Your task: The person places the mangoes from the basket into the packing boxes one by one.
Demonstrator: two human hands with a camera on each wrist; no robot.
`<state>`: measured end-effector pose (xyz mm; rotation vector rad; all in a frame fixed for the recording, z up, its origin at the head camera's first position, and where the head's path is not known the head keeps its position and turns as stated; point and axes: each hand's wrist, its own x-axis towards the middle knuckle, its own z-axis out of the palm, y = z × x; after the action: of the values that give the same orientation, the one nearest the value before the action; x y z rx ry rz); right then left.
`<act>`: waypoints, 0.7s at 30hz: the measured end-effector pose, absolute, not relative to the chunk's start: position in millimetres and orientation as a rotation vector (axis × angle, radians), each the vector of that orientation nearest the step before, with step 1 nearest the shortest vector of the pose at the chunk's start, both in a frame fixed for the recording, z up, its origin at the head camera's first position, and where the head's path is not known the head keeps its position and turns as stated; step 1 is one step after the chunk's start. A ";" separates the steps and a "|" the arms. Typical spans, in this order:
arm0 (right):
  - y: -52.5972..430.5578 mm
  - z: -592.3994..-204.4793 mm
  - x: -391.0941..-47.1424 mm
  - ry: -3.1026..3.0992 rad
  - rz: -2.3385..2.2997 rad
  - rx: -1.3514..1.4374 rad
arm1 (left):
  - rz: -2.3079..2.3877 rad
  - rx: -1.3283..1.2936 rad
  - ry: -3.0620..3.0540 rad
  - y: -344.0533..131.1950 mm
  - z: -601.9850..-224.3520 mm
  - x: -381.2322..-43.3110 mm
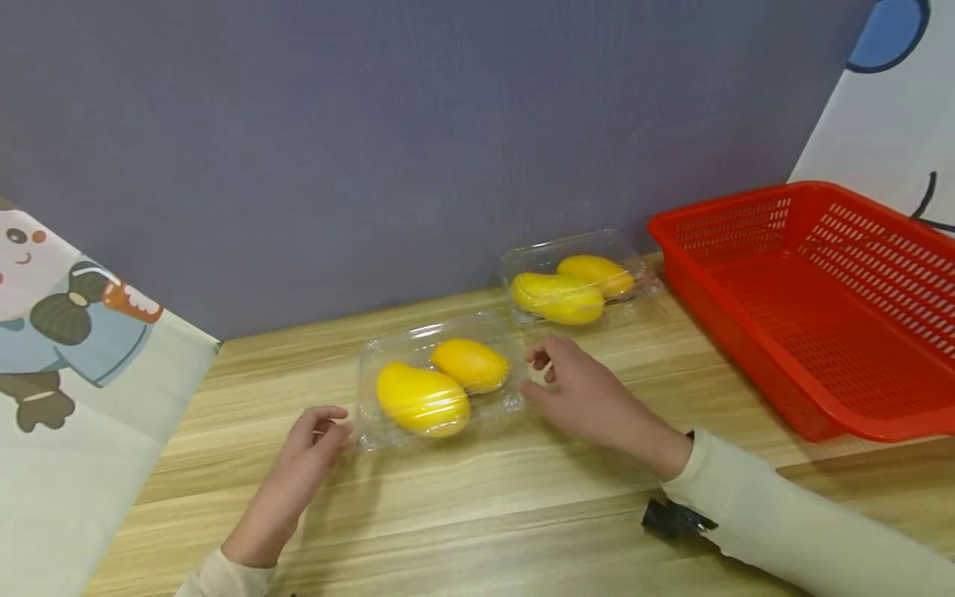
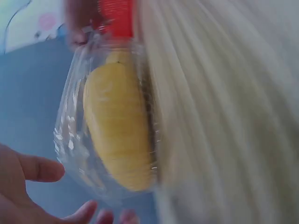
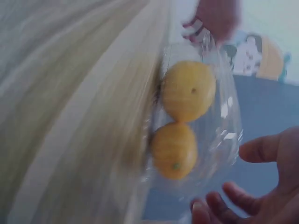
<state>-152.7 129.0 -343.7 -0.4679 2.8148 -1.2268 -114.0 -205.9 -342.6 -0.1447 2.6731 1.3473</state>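
Observation:
A clear plastic clamshell box [image 1: 488, 406] rests on the wooden table with two yellow mangoes [image 1: 424, 400] inside. Its lid appears down over them. My left hand [image 1: 302, 456] is just off the box's left end, thumb and fingers spread apart. At the opposite end is my right hand [image 1: 582, 390], its fingers loosely bent and the thumb [image 3: 259, 149] apart from them. Neither hand holds anything. Both wrist views are blurred, so whether a fingertip touches the plastic is hard to tell.
Behind and to the right is a second clear box [image 1: 530, 257] with two more mangoes [image 1: 559, 298]. A red plastic basket [image 1: 753, 348] with slotted sides stands at the right. A grey-blue panel [image 1: 336, 166] rises along the table's back edge. Cartoon-printed sheets flank both sides.

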 end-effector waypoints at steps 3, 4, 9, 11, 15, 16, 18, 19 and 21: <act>120.2 -339.9 -138.8 3.056 -1.085 -0.687 | 1.152 0.104 2.983 -194.3 -338.1 -102.2; 117.6 -339.1 -134.4 3.112 -1.034 -0.772 | 1.091 0.207 3.084 -189.7 -338.0 -98.0; 108.5 -338.2 -117.4 3.201 -0.750 -1.114 | 0.815 0.685 3.377 -168.8 -344.3 -80.7; 108.1 -338.6 -113.4 3.180 -0.644 -1.176 | 0.703 0.793 3.390 -163.2 -346.3 -76.4; 108.3 -340.7 -110.4 3.095 -0.521 -1.217 | 0.591 0.785 3.308 -158.2 -349.5 -68.8; 108.6 -341.2 -110.5 3.076 -0.511 -1.224 | 0.572 0.771 3.291 -157.8 -350.2 -67.7; 109.1 -342.2 -111.3 3.051 -0.503 -1.245 | 0.542 0.747 3.269 -157.0 -351.6 -66.5; 109.4 -342.5 -111.7 3.042 -0.499 -1.257 | 0.520 0.743 3.272 -156.7 -352.2 -66.3; 109.7 -342.9 -113.0 3.033 -0.485 -1.284 | 0.471 0.749 3.287 -156.3 -353.4 -66.3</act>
<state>-113.0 109.7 -342.9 -1.2838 3.0328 -0.4851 -66.3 -156.3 -353.4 0.7492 3.2874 0.4705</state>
